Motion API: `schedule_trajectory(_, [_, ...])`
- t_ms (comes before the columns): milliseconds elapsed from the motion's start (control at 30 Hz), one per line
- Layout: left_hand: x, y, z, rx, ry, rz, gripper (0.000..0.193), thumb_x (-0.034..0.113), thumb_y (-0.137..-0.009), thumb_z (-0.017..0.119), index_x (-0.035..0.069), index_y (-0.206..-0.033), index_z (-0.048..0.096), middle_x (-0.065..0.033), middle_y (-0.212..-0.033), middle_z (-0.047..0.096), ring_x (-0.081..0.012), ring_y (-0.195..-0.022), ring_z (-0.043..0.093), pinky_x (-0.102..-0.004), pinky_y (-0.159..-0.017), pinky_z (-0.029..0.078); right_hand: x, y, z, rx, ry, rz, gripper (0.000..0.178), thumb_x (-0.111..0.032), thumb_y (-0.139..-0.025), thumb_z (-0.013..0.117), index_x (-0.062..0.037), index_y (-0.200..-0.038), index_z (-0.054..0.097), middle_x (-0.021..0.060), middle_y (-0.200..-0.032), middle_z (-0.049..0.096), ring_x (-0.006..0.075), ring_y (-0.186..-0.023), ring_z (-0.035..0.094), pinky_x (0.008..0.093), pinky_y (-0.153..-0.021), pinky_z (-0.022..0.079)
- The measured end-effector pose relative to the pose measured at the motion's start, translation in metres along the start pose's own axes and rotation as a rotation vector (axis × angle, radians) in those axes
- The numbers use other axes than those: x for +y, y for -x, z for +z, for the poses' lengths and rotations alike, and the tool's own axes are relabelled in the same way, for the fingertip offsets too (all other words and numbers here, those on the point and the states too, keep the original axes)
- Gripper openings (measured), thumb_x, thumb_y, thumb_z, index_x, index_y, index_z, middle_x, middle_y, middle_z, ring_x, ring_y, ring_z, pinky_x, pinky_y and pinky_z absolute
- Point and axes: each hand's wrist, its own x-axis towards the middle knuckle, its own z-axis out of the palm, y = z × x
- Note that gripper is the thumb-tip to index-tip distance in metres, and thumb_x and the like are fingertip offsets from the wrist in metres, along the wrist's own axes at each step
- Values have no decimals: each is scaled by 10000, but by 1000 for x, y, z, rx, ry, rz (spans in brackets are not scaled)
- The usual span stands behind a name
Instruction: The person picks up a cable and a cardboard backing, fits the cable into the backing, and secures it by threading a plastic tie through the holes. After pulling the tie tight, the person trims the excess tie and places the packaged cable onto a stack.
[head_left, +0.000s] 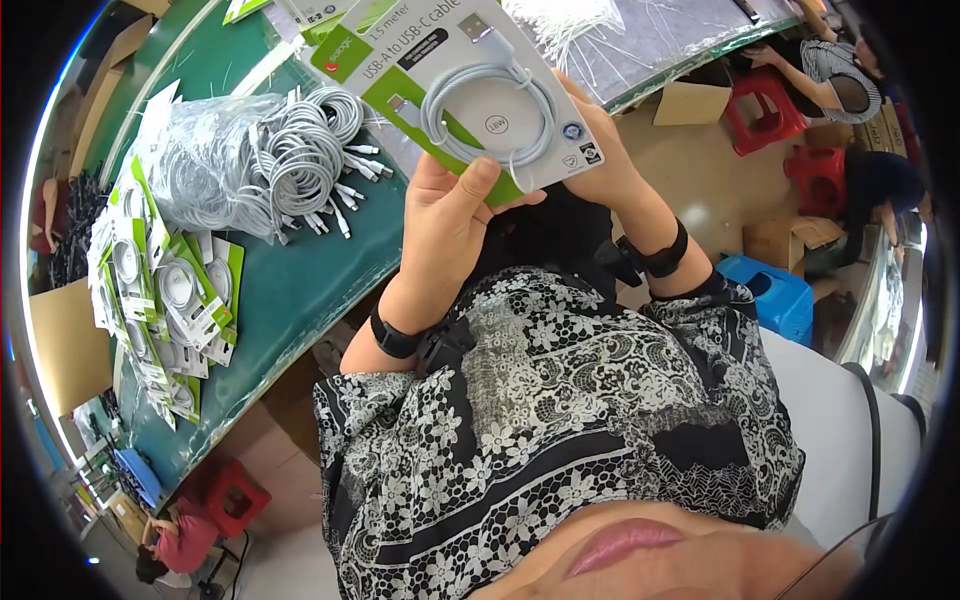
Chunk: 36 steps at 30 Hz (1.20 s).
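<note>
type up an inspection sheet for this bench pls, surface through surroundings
Surface: glossy green tabletop, pale grey section towards the right
Work items: flat green-and-white pack with a coiled pale grey cable
Clutter: heap of similar green-and-white cable packs; crumpled clear plastic bag
Hands: bare left hand grips the pack's bottom, thumb in front; bare right hand at its right edge, fingers mostly hidden
Cables: loose coiled grey cables with white plugs; thin white strands beyond the pack
Surroundings: red plastic stools, blue plastic stool, brown cardboard box, co-worker in a striped top

Red plastic stools (814, 166), a blue stool (775, 292) and a cardboard box (768, 243) stand on glossy beige floor (690, 180) near the green counter (300, 285).
</note>
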Motion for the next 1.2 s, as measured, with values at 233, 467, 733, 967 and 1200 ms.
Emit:
schedule_trajectory(233, [1, -6, -1, 34, -95, 8, 314, 73, -934, 525, 43, -1239, 458, -122, -1155, 580, -274, -1014, 624, -438, -774, 588, 20, 14, 9, 131, 63, 128, 253, 1, -759, 633, 13, -1011, 612, 113, -1035, 616, 232, -983, 591, 307, -820, 475])
schedule_trajectory(467, [-6, -14, -18, 69, -17, -69, 291, 95, -941, 521, 33, -1219, 459, -116, -1152, 579, -267, -1003, 629, -438, -757, 592, 6, 17, 7, 72, -264, 316, 252, 37, -751, 598, 16, -1002, 591, 127, -975, 622, 228, -907, 614, 319, -773, 482])
schedule_trajectory(733, [-8, -27, -34, 80, -88, -22, 300, 102, -947, 508, 50, -1236, 443, -110, -1169, 568, -266, -1015, 623, -445, -758, 596, 19, 17, 3, -158, 30, 274, 261, 48, -745, 595, 13, -1004, 594, 170, -965, 634, 283, -860, 632, 315, -759, 503])
schedule_trajectory(967, [-9, -9, -31, 66, 43, -190, 309, 116, -954, 497, 75, -1254, 433, -96, -1181, 563, -266, -1043, 611, -447, -767, 589, 39, 15, 19, -28, 41, -24, 307, -13, -781, 648, 3, -1079, 578, 146, -1016, 632, 262, -883, 627, 306, -748, 502])
schedule_trajectory(1200, [-11, -2, -30, 94, -83, -176, 318, 122, -959, 489, 78, -1267, 424, -91, -1191, 560, -263, -1039, 613, -442, -765, 584, 34, 2, -7, 50, -649, 403, 309, -101, -829, 669, -17, -1116, 592, 91, -1023, 643, 120, -859, 622, 251, -703, 497])
